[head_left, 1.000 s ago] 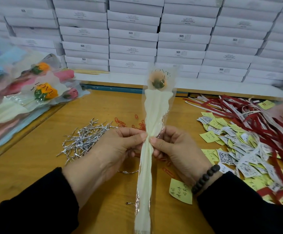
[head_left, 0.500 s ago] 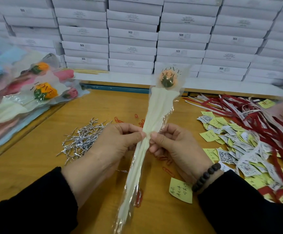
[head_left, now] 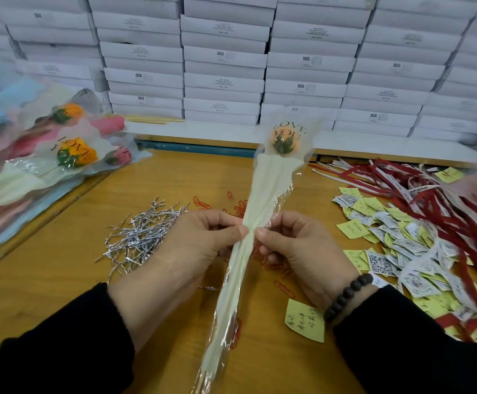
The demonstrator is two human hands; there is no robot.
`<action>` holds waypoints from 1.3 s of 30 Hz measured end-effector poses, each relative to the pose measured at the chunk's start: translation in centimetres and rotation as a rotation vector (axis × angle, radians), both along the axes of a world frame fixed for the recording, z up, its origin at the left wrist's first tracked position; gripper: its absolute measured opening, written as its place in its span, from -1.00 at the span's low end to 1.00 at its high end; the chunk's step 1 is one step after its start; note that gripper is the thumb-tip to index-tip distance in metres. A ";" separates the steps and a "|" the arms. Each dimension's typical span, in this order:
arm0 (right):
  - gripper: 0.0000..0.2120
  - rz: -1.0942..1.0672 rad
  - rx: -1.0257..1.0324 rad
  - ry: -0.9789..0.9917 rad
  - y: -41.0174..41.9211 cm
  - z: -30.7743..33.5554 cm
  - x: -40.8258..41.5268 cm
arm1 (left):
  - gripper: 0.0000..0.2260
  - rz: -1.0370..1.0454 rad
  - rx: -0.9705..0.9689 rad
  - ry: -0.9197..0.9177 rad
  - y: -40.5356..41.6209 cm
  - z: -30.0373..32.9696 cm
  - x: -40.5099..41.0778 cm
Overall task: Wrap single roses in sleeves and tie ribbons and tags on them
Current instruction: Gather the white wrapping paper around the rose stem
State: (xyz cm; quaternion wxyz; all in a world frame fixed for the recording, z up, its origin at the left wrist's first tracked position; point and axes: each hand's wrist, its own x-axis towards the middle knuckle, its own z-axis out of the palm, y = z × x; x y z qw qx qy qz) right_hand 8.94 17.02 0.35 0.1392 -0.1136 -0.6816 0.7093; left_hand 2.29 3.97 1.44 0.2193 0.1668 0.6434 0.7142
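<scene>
Since the earlier frames the sleeved rose (head_left: 284,140) has tipped over, its bloom now pointing toward one o'clock and its tail toward seven, while both hands stay pinched at mid-stem. Left hand (head_left: 194,251) and right hand (head_left: 297,248) each grip the gathered sleeve (head_left: 263,206) between thumb and fingers. My worry: release one pinch to reach the silver twist ties (head_left: 140,234) at nine o'clock and the slick film may spring open.

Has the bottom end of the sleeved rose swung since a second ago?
Yes. The sleeved rose now tilts: its bottom end has swung left, away from the handwritten yellow note, while both hands pinch its middle above the table.
</scene>
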 end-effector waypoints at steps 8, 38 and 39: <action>-0.96 0.032 -0.039 0.016 0.0 0.0 0.1 | -0.89 -0.016 -0.002 -0.004 0.0 -0.1 0.2; -0.91 -0.132 -0.033 -0.010 -1.1 0.9 0.4 | -0.86 -0.005 -0.085 0.322 0.2 0.4 1.6; -0.90 -0.129 -0.034 -0.013 -1.1 0.9 0.4 | -0.86 -0.002 -0.097 0.334 0.2 0.4 1.6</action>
